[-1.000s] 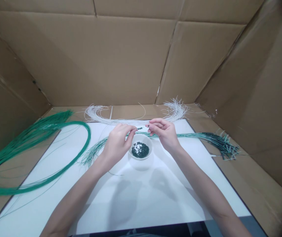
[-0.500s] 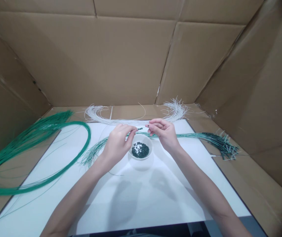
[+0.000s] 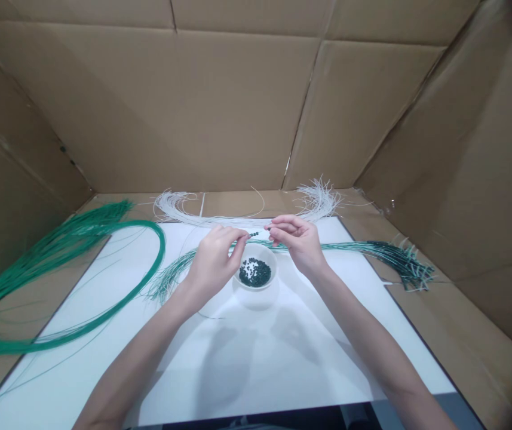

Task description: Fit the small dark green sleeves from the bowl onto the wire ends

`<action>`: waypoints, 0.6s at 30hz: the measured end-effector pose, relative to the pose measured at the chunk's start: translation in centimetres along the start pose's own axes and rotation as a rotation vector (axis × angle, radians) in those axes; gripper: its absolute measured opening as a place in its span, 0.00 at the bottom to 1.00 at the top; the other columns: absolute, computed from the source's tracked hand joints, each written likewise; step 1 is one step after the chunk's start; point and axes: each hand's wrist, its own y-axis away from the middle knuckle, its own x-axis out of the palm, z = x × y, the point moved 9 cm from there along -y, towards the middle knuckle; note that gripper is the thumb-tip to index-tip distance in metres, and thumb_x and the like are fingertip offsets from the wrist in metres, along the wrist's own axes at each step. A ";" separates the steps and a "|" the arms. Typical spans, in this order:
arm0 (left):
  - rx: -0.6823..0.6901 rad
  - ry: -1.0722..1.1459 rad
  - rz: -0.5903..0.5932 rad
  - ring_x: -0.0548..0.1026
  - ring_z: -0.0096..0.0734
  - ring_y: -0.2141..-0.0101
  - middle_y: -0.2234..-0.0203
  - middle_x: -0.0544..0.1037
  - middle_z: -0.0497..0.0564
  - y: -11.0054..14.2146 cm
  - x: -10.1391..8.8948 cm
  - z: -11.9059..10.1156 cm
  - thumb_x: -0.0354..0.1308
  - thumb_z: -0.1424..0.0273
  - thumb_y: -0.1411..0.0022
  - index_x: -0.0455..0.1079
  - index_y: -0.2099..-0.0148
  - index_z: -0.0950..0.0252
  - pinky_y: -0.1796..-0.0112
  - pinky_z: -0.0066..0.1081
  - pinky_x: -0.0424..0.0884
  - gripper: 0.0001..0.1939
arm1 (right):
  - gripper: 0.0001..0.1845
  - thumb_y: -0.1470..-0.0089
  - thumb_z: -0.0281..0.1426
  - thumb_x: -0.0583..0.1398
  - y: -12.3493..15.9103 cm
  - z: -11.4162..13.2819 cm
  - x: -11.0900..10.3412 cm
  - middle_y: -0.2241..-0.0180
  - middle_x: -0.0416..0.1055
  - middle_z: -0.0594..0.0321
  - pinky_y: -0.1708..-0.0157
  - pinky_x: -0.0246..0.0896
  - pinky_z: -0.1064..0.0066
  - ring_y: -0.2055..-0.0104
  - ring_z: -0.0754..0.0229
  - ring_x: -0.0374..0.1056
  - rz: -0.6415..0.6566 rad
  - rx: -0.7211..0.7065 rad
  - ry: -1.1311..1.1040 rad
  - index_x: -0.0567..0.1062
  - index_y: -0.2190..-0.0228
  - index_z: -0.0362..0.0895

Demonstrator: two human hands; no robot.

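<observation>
My left hand (image 3: 214, 257) pinches a thin strand between thumb and forefinger. Several dark green beads (image 3: 254, 234) sit on the part of the strand that sticks out to the right of the fingertips. Facing it, my right hand (image 3: 298, 240) has thumb and forefinger pinched at the strand's free end, on what looks like a small dark bead (image 3: 267, 228). Below both hands stands a white bowl (image 3: 274, 270) with loose dark green beads (image 3: 258, 273) in it. The strand's other end is hidden behind my left hand.
A bundle of beaded strands (image 3: 349, 245) lies across the white board (image 3: 256, 370) behind the bowl. Farther back is a bundle of white strands (image 3: 172, 206). A big loop of green strands (image 3: 159, 245) lies at left. Cardboard walls (image 3: 238, 107) enclose the back and sides.
Both hands stay almost where they were. The pale length of strand between the fingertips shows less clearly now, and the dark bead at my right fingertips shows more.
</observation>
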 end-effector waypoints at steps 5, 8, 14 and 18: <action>-0.001 0.006 -0.004 0.67 0.28 0.69 0.71 0.74 0.48 0.0 0.0 0.0 0.46 0.72 0.41 0.69 0.65 0.64 0.66 0.28 0.62 0.10 | 0.10 0.63 0.30 0.65 0.0 0.0 0.0 0.73 0.74 0.63 0.79 0.62 0.76 0.77 0.68 0.66 -0.003 -0.001 0.002 0.73 0.72 0.43; 0.005 0.004 -0.009 0.67 0.29 0.69 0.71 0.74 0.48 0.0 0.0 -0.1 0.46 0.73 0.41 0.69 0.65 0.64 0.66 0.28 0.62 0.10 | 0.10 0.63 0.29 0.64 0.1 0.0 0.1 0.72 0.74 0.64 0.79 0.62 0.75 0.77 0.68 0.66 -0.008 -0.010 0.007 0.73 0.72 0.44; 0.016 -0.006 -0.013 0.67 0.29 0.69 0.71 0.74 0.48 0.1 0.1 -0.2 0.46 0.72 0.40 0.68 0.65 0.64 0.66 0.29 0.62 0.10 | 0.10 0.62 0.30 0.64 0.3 0.2 0.5 0.73 0.75 0.63 0.78 0.62 0.73 0.77 0.66 0.66 0.004 -0.022 0.051 0.73 0.72 0.44; 0.022 -0.005 -0.010 0.67 0.29 0.69 0.72 0.74 0.48 0.1 0.2 -0.2 0.46 0.72 0.40 0.68 0.65 0.64 0.66 0.28 0.62 0.10 | 0.10 0.62 0.30 0.64 0.5 0.7 0.7 0.73 0.75 0.63 0.78 0.62 0.73 0.77 0.66 0.67 0.015 -0.053 0.087 0.73 0.72 0.44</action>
